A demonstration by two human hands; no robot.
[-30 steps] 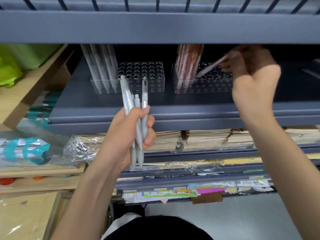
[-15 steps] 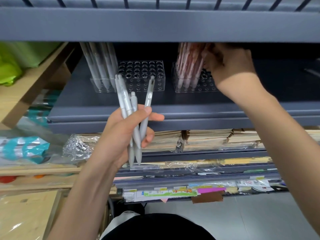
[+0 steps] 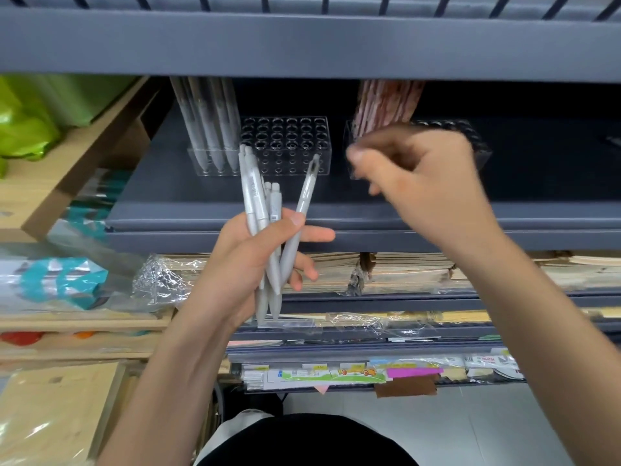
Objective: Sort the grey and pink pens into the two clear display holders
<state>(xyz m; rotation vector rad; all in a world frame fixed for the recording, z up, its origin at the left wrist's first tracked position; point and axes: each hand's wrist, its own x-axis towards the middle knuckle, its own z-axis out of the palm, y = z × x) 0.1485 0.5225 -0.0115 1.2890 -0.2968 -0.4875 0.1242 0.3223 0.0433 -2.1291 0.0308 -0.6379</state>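
Because the left hand [image 3: 245, 260] clasps the grey pens [image 3: 258, 203] loosely, one splayed rightward could drop; the right hand [image 3: 426, 190] is too blurred to read.

Matt grey pens [image 3: 268, 230], clear glossy plastic holder [image 3: 295, 146], matt dark shelf [image 3: 336, 216], crinkled glossy wrap [image 3: 161, 280].

1. Your left hand [image 3: 245, 264], at the centre of the frame, grips a bundle of grey pens [image 3: 258, 203], one tilted to the right.
2. Your right hand [image 3: 426, 183], blurred, is before the clear holder [image 3: 480, 153] with pink pens [image 3: 386, 102].
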